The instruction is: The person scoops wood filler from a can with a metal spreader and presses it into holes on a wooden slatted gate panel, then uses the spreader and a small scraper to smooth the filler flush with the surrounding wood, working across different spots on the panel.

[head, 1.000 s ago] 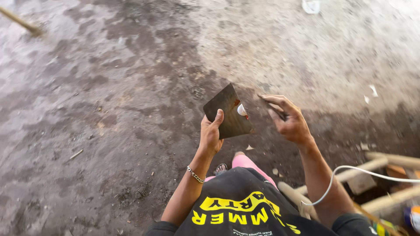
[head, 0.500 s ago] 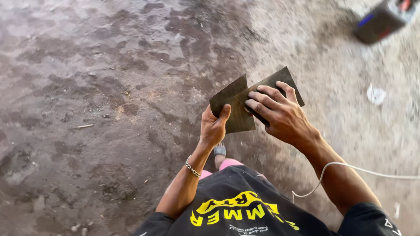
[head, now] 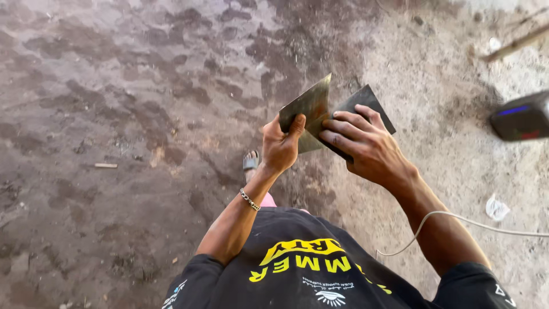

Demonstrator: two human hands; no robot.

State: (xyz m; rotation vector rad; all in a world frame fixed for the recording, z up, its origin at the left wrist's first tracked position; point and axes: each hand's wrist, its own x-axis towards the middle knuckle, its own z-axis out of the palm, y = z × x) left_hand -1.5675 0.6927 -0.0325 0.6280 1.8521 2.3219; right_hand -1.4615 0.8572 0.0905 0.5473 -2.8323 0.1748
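My left hand point(head: 280, 147) grips a thin, dull metal plate point(head: 309, 107) by its lower left edge, with the thumb across its face. My right hand point(head: 362, 144) holds a second, darker metal plate point(head: 366, 100) that sits just behind and to the right of the first; its fingers lie over the overlap of the two. Both plates are held up at chest height above the stained concrete floor point(head: 126, 114). A metal chain bracelet point(head: 249, 199) is on my left wrist.
A dark box-like object point(head: 521, 117) lies on the floor at the right edge. A white cable point(head: 457, 220) runs past my right forearm. A crumpled white scrap point(head: 496, 207) and a wooden stick point(head: 514, 43) lie at the right; my sandalled foot point(head: 250, 161) is below the hands.
One second ago my left hand alone held a plate and my right hand was apart from it. Now both hands are together, each on a plate, and the view has shifted.
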